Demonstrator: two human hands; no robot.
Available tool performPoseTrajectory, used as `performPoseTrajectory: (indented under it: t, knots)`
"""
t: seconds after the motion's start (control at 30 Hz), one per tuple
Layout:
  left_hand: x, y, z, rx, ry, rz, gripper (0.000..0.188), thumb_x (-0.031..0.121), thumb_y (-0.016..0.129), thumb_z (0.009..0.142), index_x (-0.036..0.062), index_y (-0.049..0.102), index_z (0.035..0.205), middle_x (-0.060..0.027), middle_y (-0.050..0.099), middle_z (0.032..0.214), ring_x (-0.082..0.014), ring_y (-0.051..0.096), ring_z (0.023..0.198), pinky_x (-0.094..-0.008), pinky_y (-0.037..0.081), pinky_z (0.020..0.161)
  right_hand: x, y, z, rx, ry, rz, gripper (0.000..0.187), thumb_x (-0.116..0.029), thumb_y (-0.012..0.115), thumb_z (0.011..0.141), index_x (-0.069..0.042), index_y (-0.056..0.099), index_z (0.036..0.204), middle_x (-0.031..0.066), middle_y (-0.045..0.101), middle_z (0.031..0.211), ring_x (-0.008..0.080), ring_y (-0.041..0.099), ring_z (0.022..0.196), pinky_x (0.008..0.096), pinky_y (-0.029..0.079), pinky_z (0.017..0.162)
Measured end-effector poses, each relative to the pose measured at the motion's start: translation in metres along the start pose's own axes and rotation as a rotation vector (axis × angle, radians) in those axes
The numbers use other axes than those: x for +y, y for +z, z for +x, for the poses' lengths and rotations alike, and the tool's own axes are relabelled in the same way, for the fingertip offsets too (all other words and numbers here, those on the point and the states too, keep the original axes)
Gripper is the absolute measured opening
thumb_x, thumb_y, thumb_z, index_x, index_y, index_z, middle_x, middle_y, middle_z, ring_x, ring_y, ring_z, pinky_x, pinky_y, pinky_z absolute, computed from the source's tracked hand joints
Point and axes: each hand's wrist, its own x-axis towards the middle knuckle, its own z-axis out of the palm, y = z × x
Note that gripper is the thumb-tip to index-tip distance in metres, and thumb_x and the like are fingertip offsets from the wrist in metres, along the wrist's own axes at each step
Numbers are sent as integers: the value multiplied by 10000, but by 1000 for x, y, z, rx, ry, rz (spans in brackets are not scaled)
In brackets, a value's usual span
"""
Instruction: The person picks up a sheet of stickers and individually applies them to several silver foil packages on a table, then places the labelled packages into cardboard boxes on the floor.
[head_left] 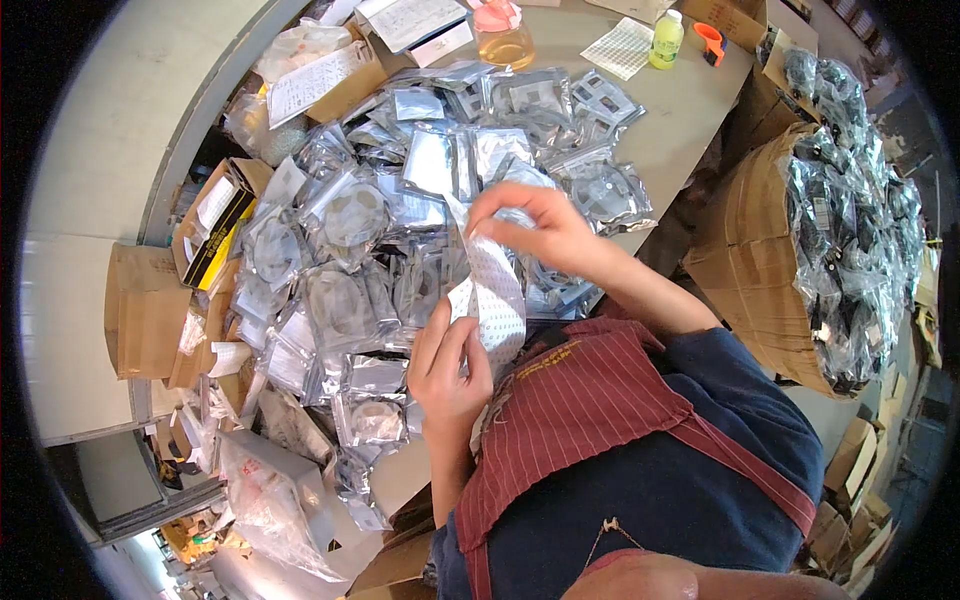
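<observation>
In front of my chest I hold a curled white sheet of small printed labels (498,300). My left hand (447,372) grips its lower left edge between thumb and fingers. Higher up, my right hand (532,225) is closed in a pinch at the sheet's upper end, where a narrow white strip sticks up. Whether a single label sits between those fingertips is too small to tell. Beneath and beyond both hands spreads a heap of silvery clear plastic bags (345,215), with flat, partly ring-shaped parts inside several of them.
A big cardboard box (745,265) full of bagged dark parts stands at the right. Smaller open cartons (150,310) line the left side. Along the table's far side are a jar of amber liquid (505,45), a yellow-green bottle (666,40), an orange tape dispenser (710,44) and another label sheet (618,48).
</observation>
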Motion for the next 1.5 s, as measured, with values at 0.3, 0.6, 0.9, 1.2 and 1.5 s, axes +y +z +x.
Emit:
performPoseTrajectory:
  t: [0.3,0.6,0.9,1.2,1.5]
  knots:
    - [-11,1,-11,103,-169,-133,134,-54,696,769,-24,704,900,-188,697,1120,-134,618,724,-236,439,535,79,-121,-45,166,-268,-1397,121,-70,656,821,-38,629,934,94,647,976,284,589,1037,440,413,989]
    - [-17,3,-12,162,-189,-178,126,-46,702,774,-40,693,900,-202,684,1122,-133,591,706,-230,456,595,90,-142,-75,-161,-232,-1551,198,-65,599,748,-38,643,940,78,631,1047,277,567,1097,485,372,1056]
    - [-15,1,-18,152,-326,-237,114,-64,687,800,-44,678,912,-237,659,1173,-207,665,852,-268,519,664,79,-163,-92,222,281,-1349,441,-374,704,859,-92,643,1193,136,595,1190,356,554,1123,469,428,995]
    - [-17,-6,-25,224,-282,-193,138,-72,689,790,-47,670,924,-253,660,1160,-248,667,911,-267,523,699,95,-153,-89,480,543,-1016,990,-459,887,645,96,440,1332,320,584,1237,414,592,1123,462,463,957]
    - [-33,-15,-55,422,-341,-194,148,-28,721,804,-10,709,951,-143,690,1123,-154,652,801,-247,508,680,24,-124,-55,477,543,259,604,-189,706,752,55,563,1285,146,650,1150,252,651,997,372,533,895]
